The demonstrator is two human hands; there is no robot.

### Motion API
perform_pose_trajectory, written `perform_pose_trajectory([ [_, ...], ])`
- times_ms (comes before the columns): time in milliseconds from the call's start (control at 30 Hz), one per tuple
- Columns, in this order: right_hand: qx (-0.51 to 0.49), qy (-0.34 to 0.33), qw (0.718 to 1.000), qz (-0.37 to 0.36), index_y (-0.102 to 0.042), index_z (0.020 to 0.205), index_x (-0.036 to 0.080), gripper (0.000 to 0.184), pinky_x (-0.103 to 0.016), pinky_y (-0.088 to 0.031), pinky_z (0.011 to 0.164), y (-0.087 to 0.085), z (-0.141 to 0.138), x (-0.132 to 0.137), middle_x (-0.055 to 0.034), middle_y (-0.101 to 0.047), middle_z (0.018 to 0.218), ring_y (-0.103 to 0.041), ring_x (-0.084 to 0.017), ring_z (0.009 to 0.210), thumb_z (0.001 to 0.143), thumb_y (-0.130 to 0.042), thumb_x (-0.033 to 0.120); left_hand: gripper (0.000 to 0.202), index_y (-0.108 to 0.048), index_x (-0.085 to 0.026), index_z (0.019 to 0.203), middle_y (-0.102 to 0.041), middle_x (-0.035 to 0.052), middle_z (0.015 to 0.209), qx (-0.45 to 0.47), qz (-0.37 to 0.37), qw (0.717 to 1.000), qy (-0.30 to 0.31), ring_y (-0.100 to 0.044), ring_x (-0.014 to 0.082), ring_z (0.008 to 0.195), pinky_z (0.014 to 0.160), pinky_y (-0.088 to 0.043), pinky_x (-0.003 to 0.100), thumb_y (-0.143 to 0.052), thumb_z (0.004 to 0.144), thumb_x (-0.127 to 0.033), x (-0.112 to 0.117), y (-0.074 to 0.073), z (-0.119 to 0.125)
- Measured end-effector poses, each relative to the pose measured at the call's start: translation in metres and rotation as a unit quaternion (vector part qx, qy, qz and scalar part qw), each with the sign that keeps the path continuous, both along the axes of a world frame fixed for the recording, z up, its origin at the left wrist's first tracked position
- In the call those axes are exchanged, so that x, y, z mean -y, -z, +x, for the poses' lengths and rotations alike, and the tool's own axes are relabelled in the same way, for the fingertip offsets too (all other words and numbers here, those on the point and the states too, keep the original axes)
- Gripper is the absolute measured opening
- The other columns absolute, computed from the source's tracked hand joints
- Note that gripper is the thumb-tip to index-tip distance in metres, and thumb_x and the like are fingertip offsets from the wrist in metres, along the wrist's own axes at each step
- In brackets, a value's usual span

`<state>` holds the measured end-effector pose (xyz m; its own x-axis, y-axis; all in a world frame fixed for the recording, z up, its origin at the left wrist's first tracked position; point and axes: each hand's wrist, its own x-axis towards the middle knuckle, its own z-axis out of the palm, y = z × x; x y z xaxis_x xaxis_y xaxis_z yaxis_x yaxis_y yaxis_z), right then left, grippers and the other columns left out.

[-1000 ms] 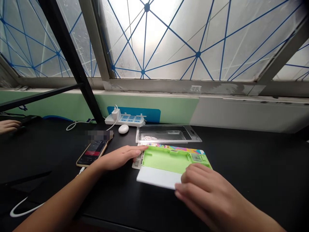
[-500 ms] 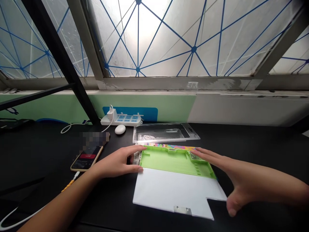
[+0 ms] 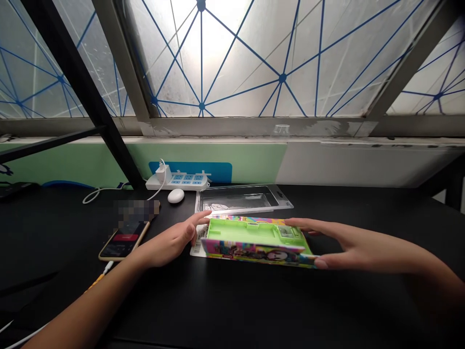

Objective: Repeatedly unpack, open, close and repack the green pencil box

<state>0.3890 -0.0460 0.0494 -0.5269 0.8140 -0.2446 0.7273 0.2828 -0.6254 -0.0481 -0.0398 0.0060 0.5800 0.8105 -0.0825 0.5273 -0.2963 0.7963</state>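
A pencil case (image 3: 247, 231) with a lime-green plastic inside lies on the black desk in front of me. Its colourful printed front flap (image 3: 254, 251) stands partly raised along the near side. My left hand (image 3: 178, 240) holds the left end, index finger at the far corner and the other fingers curled by the edge. Across the right end, my right hand (image 3: 341, 245) grips the case, fingers at the far edge and thumb at the near corner. A small clear window (image 3: 286, 232) sits inside at the right. Under the left end shows a white card with a barcode (image 3: 197, 248).
Behind the case lies a clear plastic package shell (image 3: 243, 198). A phone (image 3: 125, 238) with a cable plugged in is to the left. A white power strip (image 3: 181, 181) and a small white rounded object (image 3: 176, 196) stand near the wall. A black frame bar (image 3: 83, 92) slants at left.
The white flap that lay flat toward me is folded up, showing its printed outside. My right thumb has moved from the flap's side to the case's near right corner. The view shifted slightly.
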Motion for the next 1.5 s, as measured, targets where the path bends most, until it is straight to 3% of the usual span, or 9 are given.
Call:
perform_pose_trajectory([
  [100,-0.02,0.044,0.999,0.004,-0.052,0.151,0.037,0.068,-0.052,-0.052,0.108,0.009,-0.004,-0.007,-0.0043,-0.058,0.152,-0.057,-0.038,0.135,0.088,-0.07,0.055,0.087,-0.022,-0.027,0.164,-0.055,0.0165,0.146,0.019,-0.004,1.0,0.007,-0.045,0.0361,0.14,0.112,-0.037,0.046,-0.021,0.095,-0.081,-0.001,0.004,-0.002],
  [200,-0.018,0.069,0.994,0.078,-0.058,0.146,0.03,0.065,-0.053,-0.047,0.111,0.02,-0.018,-0.011,-0.0085,-0.06,0.149,-0.054,-0.039,0.136,0.089,-0.066,0.059,0.09,-0.016,-0.024,0.165,-0.064,0.016,0.126,0.008,0.009,1.0,0.011,-0.044,0.037,0.141,0.109,-0.039,0.047,-0.03,0.096,-0.08,-0.002,0.006,-0.001],
  [333,0.008,0.021,0.994,0.111,-0.048,0.154,0.03,0.09,-0.055,-0.043,0.114,0.032,-0.046,-0.003,-0.0113,-0.053,0.154,-0.05,-0.04,0.138,0.076,-0.078,0.064,0.103,-0.014,-0.026,0.166,-0.064,0.0041,0.092,-0.067,0.019,0.997,-0.019,-0.066,0.0328,0.104,0.087,-0.05,0.039,-0.065,0.087,-0.069,0.002,0.003,0.006],
  [467,0.056,-0.009,0.99,0.132,-0.038,0.159,0.033,0.105,-0.055,-0.041,0.114,0.038,-0.064,0.009,-0.0109,-0.047,0.157,-0.045,-0.039,0.139,0.068,-0.086,0.053,0.107,-0.026,-0.027,0.163,-0.065,0.0036,0.098,-0.101,0.097,0.99,-0.036,-0.065,0.0247,0.084,0.082,-0.051,0.036,-0.083,0.076,-0.052,0.007,0.005,0.014],
  [833,-0.011,-0.026,0.959,0.281,-0.046,0.152,0.029,0.085,-0.052,-0.045,0.109,0.02,-0.066,-0.03,-0.0132,-0.054,0.147,-0.052,-0.035,0.133,0.077,-0.082,0.047,0.073,-0.043,-0.024,0.147,-0.059,0.0124,0.139,-0.016,0.394,0.913,-0.102,-0.05,0.0319,0.13,0.112,-0.041,0.051,-0.078,0.085,-0.041,-0.009,0.003,0.025],
  [1000,-0.007,-0.05,0.942,0.333,-0.058,0.142,0.029,0.078,-0.052,-0.046,0.106,0.004,-0.074,-0.091,-0.0117,-0.061,0.137,-0.057,-0.034,0.125,0.071,-0.086,0.045,0.072,-0.047,-0.02,0.146,-0.06,0.0138,0.141,-0.101,0.376,0.908,-0.154,-0.049,0.0353,0.129,0.11,-0.042,0.054,-0.077,0.087,-0.047,-0.047,0.001,0.042],
  [1133,-0.036,-0.029,0.95,0.308,-0.059,0.139,0.029,0.076,-0.046,-0.05,0.104,0.025,-0.077,-0.121,-0.0096,-0.061,0.138,-0.057,-0.031,0.126,0.072,-0.085,0.051,0.07,-0.047,-0.019,0.15,-0.057,0.0137,0.146,-0.109,0.354,0.91,-0.184,-0.046,0.0356,0.133,0.113,-0.04,0.054,-0.069,0.092,-0.051,-0.065,0.011,0.04],
  [1300,-0.017,0.002,0.947,0.32,-0.062,0.135,0.023,0.053,-0.05,-0.044,0.108,0.063,-0.09,-0.118,-0.0137,-0.061,0.14,-0.055,-0.031,0.13,0.095,-0.06,0.057,0.069,-0.047,-0.017,0.151,-0.055,0.0155,0.148,-0.121,0.301,0.927,-0.185,-0.042,0.0363,0.137,0.115,-0.038,0.055,-0.057,0.097,-0.059,-0.066,0.026,0.032],
  [1500,0.035,0.013,0.933,0.359,-0.054,0.145,0.021,0.055,-0.058,-0.039,0.108,0.068,-0.101,-0.092,-0.017,-0.059,0.145,-0.052,-0.036,0.132,0.102,-0.046,0.053,0.072,-0.043,-0.016,0.154,-0.049,0.0173,0.155,-0.128,0.284,0.93,-0.194,-0.038,0.0367,0.143,0.118,-0.035,0.056,-0.049,0.099,-0.062,-0.063,0.033,0.033],
])
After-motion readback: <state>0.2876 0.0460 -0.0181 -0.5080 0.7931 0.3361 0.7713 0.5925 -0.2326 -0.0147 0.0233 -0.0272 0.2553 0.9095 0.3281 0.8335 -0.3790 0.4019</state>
